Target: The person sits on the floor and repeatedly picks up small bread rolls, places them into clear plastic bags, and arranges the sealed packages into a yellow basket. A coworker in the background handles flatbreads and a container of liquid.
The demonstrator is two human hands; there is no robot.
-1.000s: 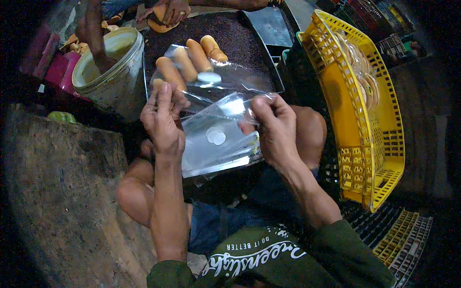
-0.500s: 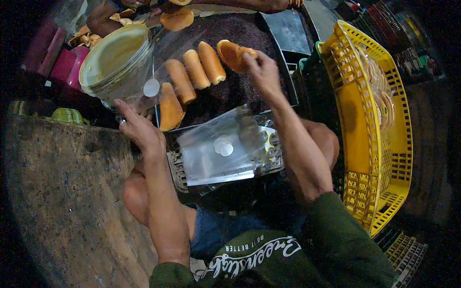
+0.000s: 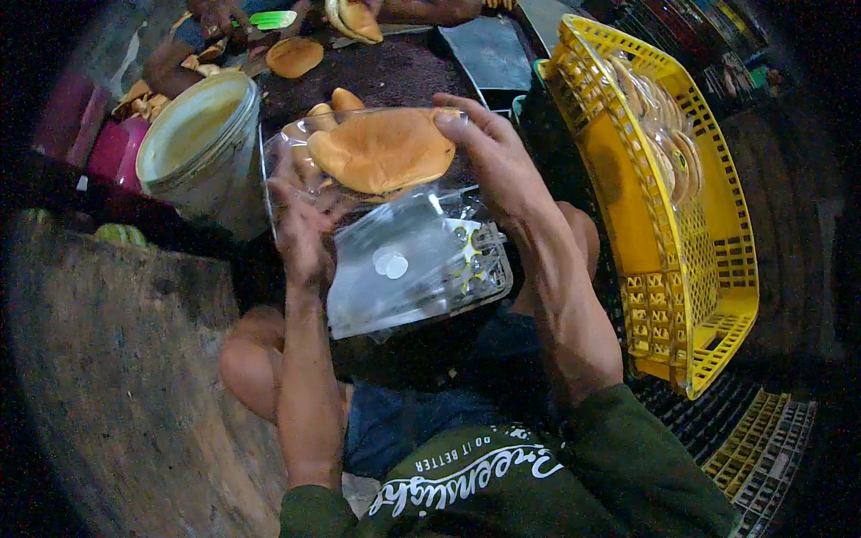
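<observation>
Guiding from afar, I had the right hand [image 3: 502, 157] clamped on the far right end of a golden-brown bun [image 3: 386, 152], its thumb on the near face. The bun lay between the two hands, over the near part of the dark surface [image 3: 395, 67], with a clear bag [image 3: 287, 139] about its left side; how deep it sat inside, I could not make out. My left hand [image 3: 305, 229] was at the bag's left side, but its fingers were blurred, so I could not tell whether they were apart or clamped on the plastic. Just below the bun I saw a stack of clear bags [image 3: 386, 296], white circles [image 3: 391, 264] showing on top. Behind the bun, more buns [image 3: 345, 99] were partly hidden, and a round bun [image 3: 294, 57] lay farther back. A pale bucket [image 3: 197, 134] stood to the left, and to my right a tilted yellow crate [image 3: 641, 215] held wrapped breads [image 3: 659, 125]. Across the surface, a co-worker's hand [image 3: 215, 13] was near a bright green object [image 3: 273, 20].
</observation>
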